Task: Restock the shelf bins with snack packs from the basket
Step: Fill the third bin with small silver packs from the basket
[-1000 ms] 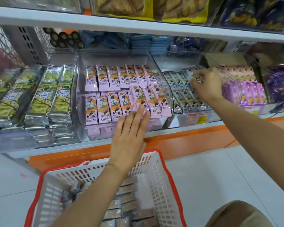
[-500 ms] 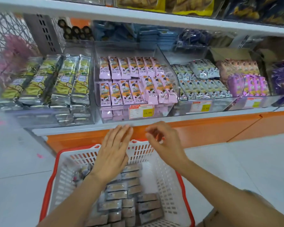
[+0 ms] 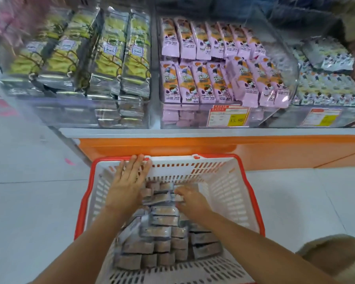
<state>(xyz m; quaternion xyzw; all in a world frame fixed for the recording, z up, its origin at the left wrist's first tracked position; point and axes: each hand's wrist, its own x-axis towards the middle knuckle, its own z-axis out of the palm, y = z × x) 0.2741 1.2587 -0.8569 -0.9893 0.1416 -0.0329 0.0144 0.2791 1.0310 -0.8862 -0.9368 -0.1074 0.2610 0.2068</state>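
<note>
1. Left hand: fingers straight and released, laid flat over the far-left snack packs inside the basket.
2. Right hand: fingers curled, grasping packs at the far centre of the pile; blur hides how many.
3. Risk: the flat film wrappers look smooth and glossy, so a multi-pack pinch may shed one on the lift to the far shelf bins.
4. Risk: the rigid, perforated basket wall may snag a crimped wrapper end.
5. Bins: clear hard plastic, already well stocked; overfilling may spill packs.

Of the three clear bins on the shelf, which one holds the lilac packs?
The middle bin. The left bin holds green and silver packs; the right bin holds white packs.
</note>
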